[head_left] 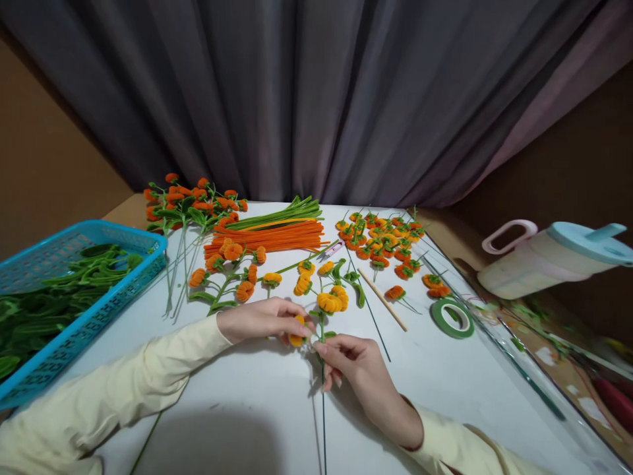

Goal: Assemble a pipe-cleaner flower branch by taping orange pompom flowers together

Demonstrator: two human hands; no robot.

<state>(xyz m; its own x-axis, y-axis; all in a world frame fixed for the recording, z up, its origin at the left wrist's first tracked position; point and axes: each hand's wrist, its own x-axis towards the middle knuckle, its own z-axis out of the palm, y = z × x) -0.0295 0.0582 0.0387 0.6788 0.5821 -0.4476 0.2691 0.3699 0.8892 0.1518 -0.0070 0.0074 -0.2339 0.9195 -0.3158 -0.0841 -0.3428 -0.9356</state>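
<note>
My left hand (264, 321) is closed in a pinch around a small yellow chenille flower (297, 336). Just to its right, the fingers of my right hand (368, 376) pinch the thin green stem (324, 412) of a flower spray. Yellow blossoms (330, 301) top that spray above my hands, and a small green leaf shows near my right fingertips. The fingertips of both hands nearly meet at the stem. What exactly lies between the right fingers is partly hidden. Left of the spray lies an orange flower branch (244, 290) with green leaves.
A blue basket (158, 247) of green leaves stands left. Orange chenille stems (277, 236) and loose flower heads (380, 236) lie farther back. Green floral tape (437, 318), a wooden stick (383, 300) and a lidded cup (539, 264) are on the right. A grey curtain hangs behind.
</note>
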